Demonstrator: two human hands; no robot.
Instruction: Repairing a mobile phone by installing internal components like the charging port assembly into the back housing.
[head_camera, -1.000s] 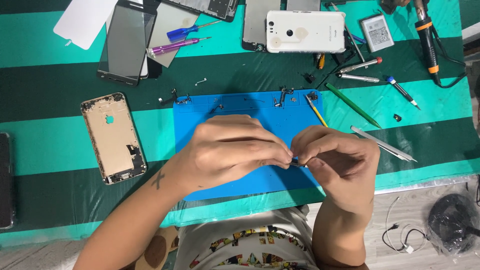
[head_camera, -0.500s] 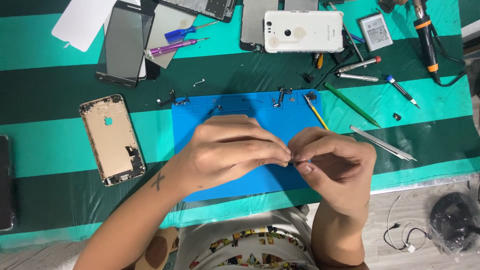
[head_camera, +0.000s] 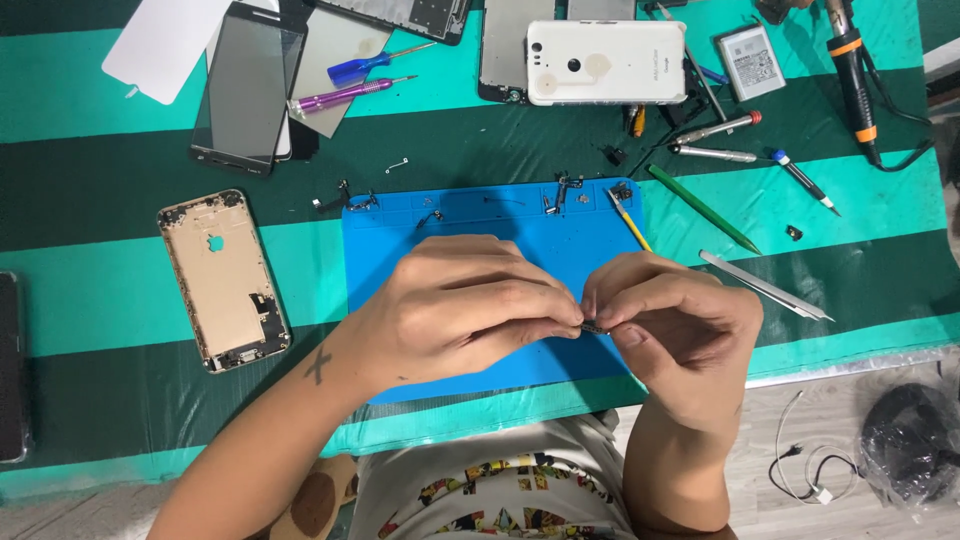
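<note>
Both hands meet over the near half of a blue work mat (head_camera: 400, 240), fingertips pressed together. Left hand (head_camera: 465, 305) and right hand (head_camera: 680, 325) pinch a small dark part (head_camera: 595, 327) between them; grip narrow on both sides, thumbs and forefingers closed on the part. It is too small to tell what kind of part it is. It sits above the mat, held clear of the surface, near the mat's right edge.

Mat lies on a table covering (head_camera: 100, 290) striped light and dark green. Along the mat's far edge: several tiny metal pieces (head_camera: 565, 190) and a yellow pencil-like tool (head_camera: 630, 220) lying on the right corner.

Left of the mat: a gold phone housing (head_camera: 222, 280), open side up, well apart from the hands. Far left: a dark phone screen (head_camera: 245, 90), with a purple screwdriver (head_camera: 345, 96) and a blue one (head_camera: 365, 66) just beside it.

Far centre: a white phone back (head_camera: 605, 62). Right of the mat: a green stick tool (head_camera: 705, 208), two silver-handled drivers (head_camera: 715, 140), flat metal tweezers (head_camera: 765, 286). Far right: a soldering iron (head_camera: 855, 70) with orange bands, cable trailing off.
</note>
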